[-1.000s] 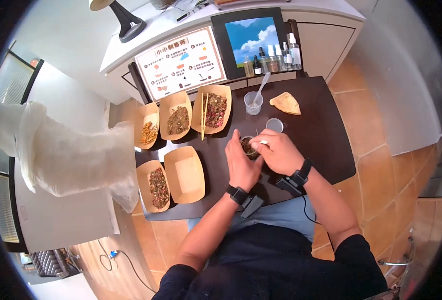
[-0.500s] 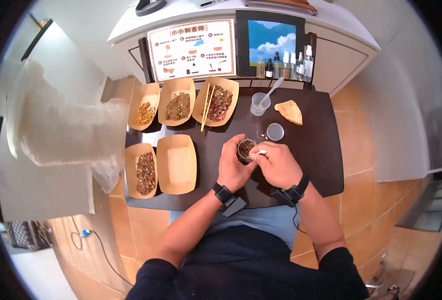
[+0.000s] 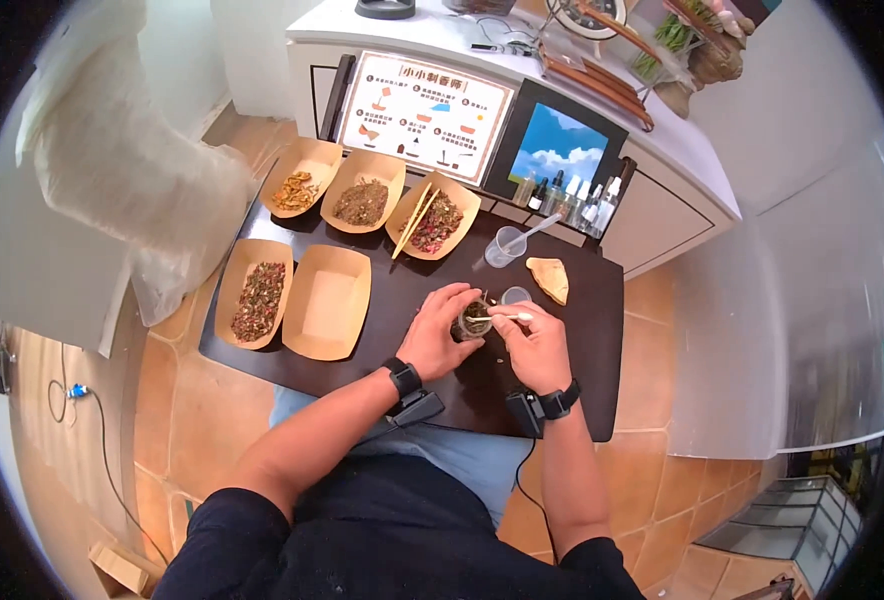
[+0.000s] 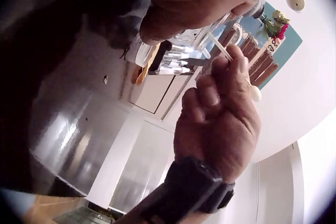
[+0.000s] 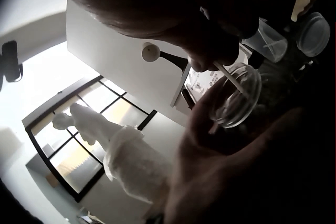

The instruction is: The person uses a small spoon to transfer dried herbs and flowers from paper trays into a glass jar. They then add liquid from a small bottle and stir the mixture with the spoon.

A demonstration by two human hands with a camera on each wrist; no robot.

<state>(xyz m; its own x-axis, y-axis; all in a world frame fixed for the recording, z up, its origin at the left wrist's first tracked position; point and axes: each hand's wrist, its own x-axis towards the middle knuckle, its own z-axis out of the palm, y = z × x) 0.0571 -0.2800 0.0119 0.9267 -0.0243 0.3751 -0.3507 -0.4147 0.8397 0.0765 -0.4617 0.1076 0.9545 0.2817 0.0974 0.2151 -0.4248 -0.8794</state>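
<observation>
On the dark table, my left hand [image 3: 437,335] grips a small clear jar [image 5: 229,123] holding dark dried plant bits. My right hand [image 3: 539,350] pinches a thin white stick [image 3: 502,318] with a rounded white end; its other end reaches into the jar mouth. In the left wrist view, the rounded end [image 4: 255,94] sticks out below the fingers of the right hand. Just beyond the jar lies a round clear lid [image 3: 515,296]. A clear plastic cup [image 3: 503,252] with a pale spoon [image 3: 542,228] leaning in it stands farther back.
Paper trays sit at the left, with yellowish pieces [image 3: 295,191], brown powder [image 3: 361,203], and reddish petals [image 3: 259,303]. Chopsticks [image 3: 414,222] lie across another tray. A folded beige piece [image 3: 549,280] lies by the cup. Small bottles [image 3: 572,200] and an instruction sheet [image 3: 427,115] line the back.
The head view has turned, so the table appears rotated. The right hand has tilted the white stick, which now shows more of its length over the jar; the left hand keeps its grip.
</observation>
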